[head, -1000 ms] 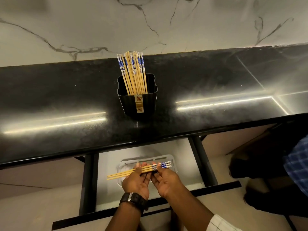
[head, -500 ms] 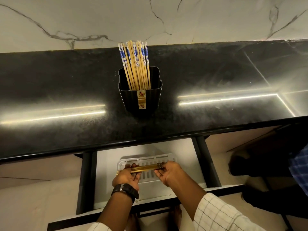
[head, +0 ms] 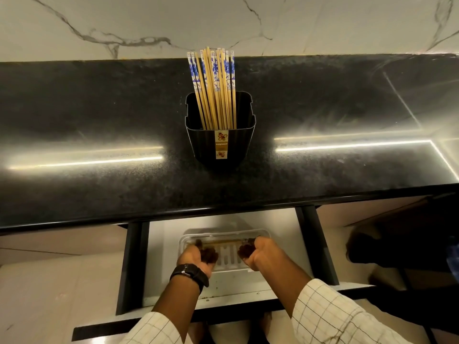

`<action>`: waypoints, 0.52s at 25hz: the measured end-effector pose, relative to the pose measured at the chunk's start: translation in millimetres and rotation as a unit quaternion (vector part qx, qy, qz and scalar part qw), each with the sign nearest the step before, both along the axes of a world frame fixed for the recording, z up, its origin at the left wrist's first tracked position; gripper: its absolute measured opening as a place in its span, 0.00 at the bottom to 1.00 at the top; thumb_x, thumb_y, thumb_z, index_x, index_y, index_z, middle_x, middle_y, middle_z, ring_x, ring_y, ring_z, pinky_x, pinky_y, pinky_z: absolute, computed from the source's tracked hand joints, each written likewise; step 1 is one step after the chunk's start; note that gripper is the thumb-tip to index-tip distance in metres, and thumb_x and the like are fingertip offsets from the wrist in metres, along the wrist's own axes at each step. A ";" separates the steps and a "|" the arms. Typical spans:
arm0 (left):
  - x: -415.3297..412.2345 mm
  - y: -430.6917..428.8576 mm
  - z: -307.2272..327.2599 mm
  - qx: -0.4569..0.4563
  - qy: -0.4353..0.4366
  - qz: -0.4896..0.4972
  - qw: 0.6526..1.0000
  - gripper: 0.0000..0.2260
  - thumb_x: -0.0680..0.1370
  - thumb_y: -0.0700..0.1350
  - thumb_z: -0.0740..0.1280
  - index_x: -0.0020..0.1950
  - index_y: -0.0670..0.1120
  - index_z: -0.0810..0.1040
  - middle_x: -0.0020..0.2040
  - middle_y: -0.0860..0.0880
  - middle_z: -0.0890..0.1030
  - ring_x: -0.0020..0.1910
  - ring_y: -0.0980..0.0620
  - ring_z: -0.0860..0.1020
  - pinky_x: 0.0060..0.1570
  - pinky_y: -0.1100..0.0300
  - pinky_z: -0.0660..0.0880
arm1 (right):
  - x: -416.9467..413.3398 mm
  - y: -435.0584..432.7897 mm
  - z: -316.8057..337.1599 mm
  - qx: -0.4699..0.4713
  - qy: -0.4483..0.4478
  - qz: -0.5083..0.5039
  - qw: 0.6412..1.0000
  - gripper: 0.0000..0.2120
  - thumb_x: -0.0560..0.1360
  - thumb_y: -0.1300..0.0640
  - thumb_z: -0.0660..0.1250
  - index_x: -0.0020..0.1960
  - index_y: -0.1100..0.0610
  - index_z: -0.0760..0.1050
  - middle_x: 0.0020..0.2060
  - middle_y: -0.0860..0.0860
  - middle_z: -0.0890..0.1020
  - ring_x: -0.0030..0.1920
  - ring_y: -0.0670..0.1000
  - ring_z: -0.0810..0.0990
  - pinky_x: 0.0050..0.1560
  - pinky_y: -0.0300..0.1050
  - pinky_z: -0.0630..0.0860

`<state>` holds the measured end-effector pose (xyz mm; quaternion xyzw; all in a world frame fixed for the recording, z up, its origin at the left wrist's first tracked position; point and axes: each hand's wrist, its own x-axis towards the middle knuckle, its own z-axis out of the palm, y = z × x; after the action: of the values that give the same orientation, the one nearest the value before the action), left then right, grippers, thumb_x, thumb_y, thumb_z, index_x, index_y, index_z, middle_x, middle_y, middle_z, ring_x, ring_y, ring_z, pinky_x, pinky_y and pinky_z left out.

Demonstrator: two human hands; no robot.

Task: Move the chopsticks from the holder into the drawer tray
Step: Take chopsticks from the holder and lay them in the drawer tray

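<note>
A black holder (head: 219, 135) stands upright on the dark, glossy table (head: 99, 120), near the middle of its top, with a gold and white label down its front face. A bunch of chopsticks (head: 216, 90) stands in it, their blue-and-white patterned ends pointing up and leaning slightly toward the marble wall (head: 149, 21) behind.

Below the table's front edge a drawer (head: 280, 247) is pulled open. A pale slotted tray (head: 229, 263) lies on the drawer floor, near its back. Both hands are down inside the tray. The left hand (head: 196, 256), with a black watch (head: 190, 273) on its wrist, is at the tray's left end, and the right hand (head: 258, 252) is at its right end. A few chopsticks (head: 224, 242) lie sideways between them, along the tray's far side, low against the tray. Each hand has its fingers curled around one end of this bundle, so both are grasping it; whether the sticks already rest on the tray floor I cannot tell, because the area is blurred.

Checked sleeves (head: 330, 316) cover both forearms at the bottom of the view. Dark shapes sit on the floor to the right of the drawer, too dim to make out.
</note>
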<state>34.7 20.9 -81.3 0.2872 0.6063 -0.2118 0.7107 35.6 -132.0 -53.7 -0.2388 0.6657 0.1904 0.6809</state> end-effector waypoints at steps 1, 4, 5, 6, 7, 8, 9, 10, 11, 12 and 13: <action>-1.1 1.3 0.1 0.008 -0.002 0.002 1.000 0.15 0.85 0.43 0.60 0.69 0.41 0.75 0.56 0.39 0.77 0.48 0.42 0.76 0.62 0.46 0.75 | -0.1 -0.1 0.8 -0.004 0.000 0.010 1.000 0.08 0.82 0.60 0.62 0.50 0.66 0.74 0.45 0.61 0.78 0.61 0.58 0.80 0.56 0.52 0.80; -7.1 7.2 8.3 0.024 -0.019 0.028 0.999 0.14 0.84 0.43 0.62 0.67 0.39 0.74 0.54 0.39 0.77 0.48 0.42 0.78 0.61 0.45 0.77 | -3.3 -1.1 4.6 -0.020 -0.022 0.032 0.999 0.09 0.83 0.62 0.59 0.55 0.66 0.75 0.41 0.61 0.77 0.54 0.57 0.82 0.59 0.51 0.79; -9.1 8.7 13.8 0.025 -0.027 0.031 0.999 0.13 0.83 0.42 0.62 0.66 0.39 0.74 0.51 0.39 0.77 0.46 0.43 0.78 0.60 0.45 0.77 | -5.6 -1.0 7.6 -0.019 -0.033 0.030 0.999 0.09 0.83 0.62 0.59 0.59 0.66 0.75 0.44 0.62 0.79 0.53 0.58 0.82 0.59 0.51 0.79; -10.4 10.0 20.7 0.026 -0.038 0.028 0.999 0.12 0.83 0.41 0.62 0.65 0.39 0.75 0.49 0.40 0.78 0.43 0.44 0.78 0.59 0.46 0.77 | -7.8 0.0 12.0 -0.017 -0.048 0.025 0.998 0.11 0.83 0.63 0.59 0.62 0.66 0.73 0.51 0.63 0.80 0.55 0.59 0.81 0.60 0.52 0.79; -11.0 10.7 28.7 0.029 -0.051 0.022 0.998 0.11 0.83 0.40 0.62 0.63 0.38 0.76 0.46 0.40 0.78 0.42 0.45 0.79 0.58 0.48 0.77 | -9.4 1.2 16.8 -0.016 -0.064 0.019 0.998 0.13 0.83 0.64 0.60 0.65 0.67 0.72 0.57 0.63 0.79 0.59 0.60 0.80 0.62 0.53 0.77; -10.4 10.7 37.9 0.034 -0.067 0.016 0.997 0.10 0.83 0.40 0.62 0.62 0.38 0.77 0.44 0.41 0.79 0.42 0.46 0.79 0.57 0.50 0.78 | -10.2 2.7 22.9 -0.013 -0.086 0.014 0.996 0.14 0.82 0.65 0.60 0.67 0.68 0.72 0.60 0.64 0.78 0.61 0.60 0.78 0.63 0.54 0.76; -9.1 10.5 48.4 0.038 -0.086 0.011 0.995 0.09 0.83 0.40 0.62 0.60 0.38 0.77 0.43 0.42 0.79 0.41 0.47 0.80 0.53 0.51 0.79 | -10.0 5.6 32.0 -0.009 -0.112 0.012 0.994 0.15 0.82 0.65 0.60 0.67 0.69 0.72 0.59 0.64 0.79 0.61 0.60 0.79 0.64 0.54 0.76; -7.4 10.2 59.6 0.044 -0.109 0.008 0.993 0.08 0.82 0.40 0.63 0.58 0.38 0.78 0.41 0.43 0.79 0.41 0.47 0.80 0.49 0.53 0.80 | -9.4 8.9 42.5 -0.008 -0.138 0.015 0.990 0.14 0.82 0.65 0.60 0.65 0.69 0.74 0.54 0.63 0.81 0.57 0.60 0.80 0.62 0.53 0.77; -5.4 9.8 71.2 0.055 -0.135 0.003 0.989 0.08 0.82 0.40 0.64 0.56 0.38 0.79 0.40 0.43 0.80 0.40 0.47 0.80 0.46 0.54 0.80 | -8.1 12.4 53.7 -0.012 -0.164 0.020 0.986 0.13 0.82 0.64 0.61 0.63 0.70 0.75 0.48 0.62 0.82 0.52 0.59 0.81 0.60 0.52 0.78; -3.2 9.8 83.3 0.072 -0.164 -0.001 0.984 0.07 0.82 0.41 0.65 0.55 0.38 0.80 0.40 0.44 0.80 0.39 0.47 0.81 0.44 0.54 0.80 | -5.4 15.8 66.3 -0.022 -0.191 0.026 0.981 0.12 0.81 0.64 0.62 0.61 0.70 0.76 0.43 0.61 0.82 0.47 0.58 0.82 0.55 0.51 0.80; -1.3 9.7 95.1 0.092 -0.195 -0.006 0.976 0.07 0.81 0.41 0.67 0.53 0.39 0.81 0.39 0.44 0.81 0.38 0.48 0.81 0.43 0.54 0.80 | -2.5 18.6 79.2 -0.038 -0.217 0.031 0.975 0.11 0.81 0.64 0.64 0.58 0.70 0.78 0.41 0.60 0.82 0.44 0.57 0.82 0.51 0.50 0.81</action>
<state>33.4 30.6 13.9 0.3909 0.4711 -0.0990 0.7845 33.1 -113.4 25.5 -0.3200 0.5014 0.1298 0.7933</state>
